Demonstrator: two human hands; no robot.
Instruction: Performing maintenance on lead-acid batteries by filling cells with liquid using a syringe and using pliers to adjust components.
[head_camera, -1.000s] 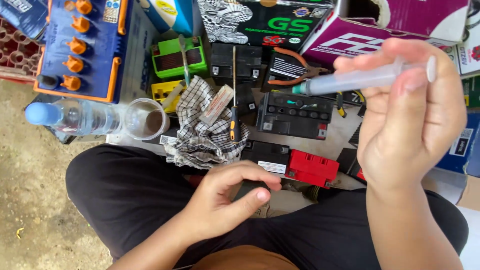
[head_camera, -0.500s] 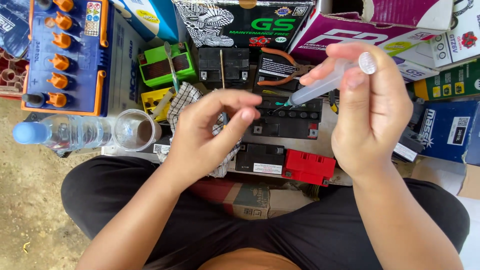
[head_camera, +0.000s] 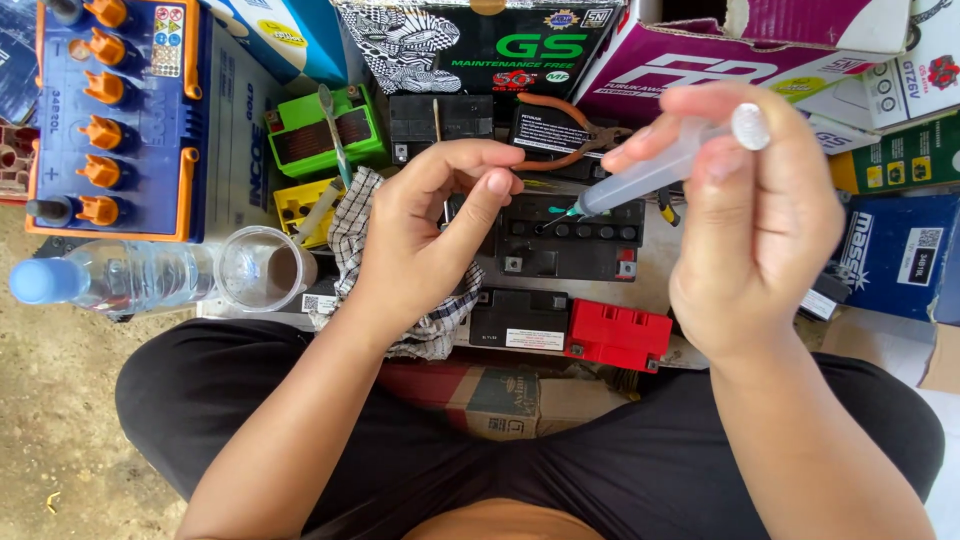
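Clear plastic makes up the syringe (head_camera: 655, 170), which the right hand (head_camera: 760, 220) grips between its fingers (head_camera: 640, 150) with the thumb (head_camera: 725, 170) laid along the barrel just below the plunger's round end. The syringe slants down to the left, and its green tip hangs right over the top of a black battery (head_camera: 570, 240), at the row of small holes there; whether the tip touches the battery cannot be told.

The left hand (head_camera: 425, 240) hovers over a checked cloth (head_camera: 425, 325) and the battery's left end, fingers loosely curled with the thumb (head_camera: 480, 205) stretched toward the syringe tip, holding nothing that shows. A small gap lies between that thumb and the tip.

Just below the black battery sit a smaller black one and a red battery (head_camera: 620, 335). To the left lie a clear cup (head_camera: 255, 268) and a water bottle (head_camera: 110, 278) on its side, with a big blue battery (head_camera: 115, 110) behind them. Orange-handled pliers (head_camera: 570, 130) rest farther back.
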